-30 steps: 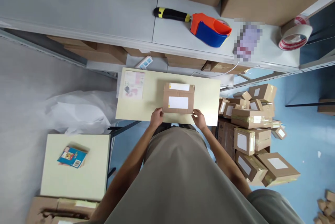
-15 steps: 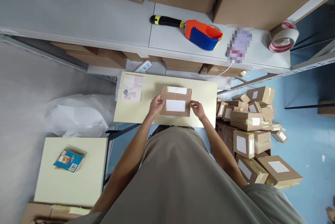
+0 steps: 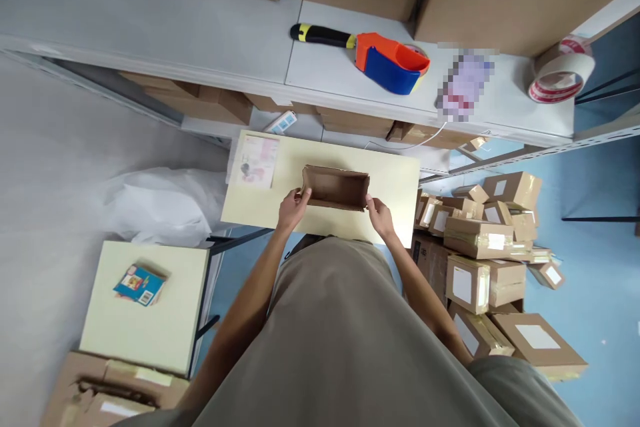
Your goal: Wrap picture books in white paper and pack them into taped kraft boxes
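A small brown cardboard box (image 3: 336, 188) is over the pale yellow table (image 3: 320, 220), its open side facing up and its inside bare. My left hand (image 3: 294, 207) grips the box's left end, with the thumb at the edge. At the right end, my right hand (image 3: 379, 215) pinches the box between thumb and fingers. On the left of the same table lies a printed sheet (image 3: 259, 162) with pink patches.
On the shelf (image 3: 200, 47) ahead lie an orange-and-blue tape dispenser (image 3: 393, 64), a blurred phone-like object (image 3: 466, 86) and tape rolls (image 3: 563, 77). Taped boxes (image 3: 479, 237) are piled at right. A blue packet (image 3: 140, 284) rests on a side table (image 3: 145, 340), near white plastic (image 3: 160, 207).
The box has turned in my hands: its labelled faces showed before, and now its open inside faces up. Both hands keep hold of its ends. The view has shifted slightly.
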Action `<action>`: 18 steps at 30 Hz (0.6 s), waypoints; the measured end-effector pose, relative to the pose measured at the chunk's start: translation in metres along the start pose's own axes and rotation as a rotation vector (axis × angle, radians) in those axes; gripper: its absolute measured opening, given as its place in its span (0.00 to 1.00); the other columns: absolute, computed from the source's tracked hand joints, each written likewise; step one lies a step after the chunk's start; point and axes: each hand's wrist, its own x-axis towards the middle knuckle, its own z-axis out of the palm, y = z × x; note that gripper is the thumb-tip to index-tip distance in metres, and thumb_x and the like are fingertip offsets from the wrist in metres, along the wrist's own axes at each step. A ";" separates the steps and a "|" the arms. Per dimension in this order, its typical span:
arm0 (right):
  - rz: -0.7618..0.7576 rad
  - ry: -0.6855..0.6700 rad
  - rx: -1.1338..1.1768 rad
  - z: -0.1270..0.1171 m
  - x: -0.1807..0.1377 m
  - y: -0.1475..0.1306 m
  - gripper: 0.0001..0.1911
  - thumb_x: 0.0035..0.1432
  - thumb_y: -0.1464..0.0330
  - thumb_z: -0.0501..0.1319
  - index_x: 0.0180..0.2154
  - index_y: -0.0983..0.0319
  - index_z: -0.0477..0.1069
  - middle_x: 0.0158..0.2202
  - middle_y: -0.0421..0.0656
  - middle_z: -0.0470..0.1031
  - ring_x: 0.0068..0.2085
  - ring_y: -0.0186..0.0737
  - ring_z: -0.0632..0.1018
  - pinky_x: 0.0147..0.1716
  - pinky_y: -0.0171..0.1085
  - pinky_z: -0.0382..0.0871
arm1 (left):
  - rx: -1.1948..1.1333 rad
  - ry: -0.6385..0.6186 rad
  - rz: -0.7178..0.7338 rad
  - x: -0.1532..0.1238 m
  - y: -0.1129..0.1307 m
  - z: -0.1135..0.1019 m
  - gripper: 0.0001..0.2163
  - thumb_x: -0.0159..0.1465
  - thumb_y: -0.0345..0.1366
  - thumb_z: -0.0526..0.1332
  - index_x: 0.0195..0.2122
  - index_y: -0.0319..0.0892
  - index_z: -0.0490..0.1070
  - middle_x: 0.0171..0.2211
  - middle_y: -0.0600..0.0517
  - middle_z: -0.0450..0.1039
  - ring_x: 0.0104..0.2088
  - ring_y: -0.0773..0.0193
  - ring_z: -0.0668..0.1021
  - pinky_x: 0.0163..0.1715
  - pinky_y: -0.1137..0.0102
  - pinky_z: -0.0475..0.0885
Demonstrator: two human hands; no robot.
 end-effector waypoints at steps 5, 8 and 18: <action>-0.057 0.085 -0.052 -0.003 0.016 -0.008 0.33 0.68 0.37 0.58 0.46 0.58 0.80 0.47 0.54 0.88 0.47 0.55 0.87 0.47 0.46 0.79 | -0.065 0.144 0.018 0.009 -0.002 0.001 0.20 0.69 0.49 0.69 0.55 0.41 0.80 0.50 0.40 0.86 0.54 0.46 0.86 0.58 0.58 0.78; -0.095 0.096 -0.130 -0.008 0.025 0.001 0.33 0.71 0.39 0.52 0.43 0.59 0.78 0.41 0.53 0.87 0.42 0.54 0.86 0.42 0.44 0.76 | -0.192 0.185 0.008 0.015 -0.005 0.000 0.19 0.66 0.49 0.71 0.51 0.40 0.82 0.45 0.42 0.87 0.47 0.51 0.87 0.53 0.60 0.81; -0.060 0.138 -0.116 -0.016 0.026 0.019 0.36 0.67 0.35 0.53 0.43 0.60 0.78 0.42 0.57 0.86 0.44 0.57 0.86 0.43 0.46 0.77 | -0.488 0.107 -0.092 0.017 -0.012 -0.007 0.22 0.61 0.50 0.76 0.47 0.37 0.82 0.36 0.47 0.84 0.35 0.59 0.86 0.45 0.63 0.84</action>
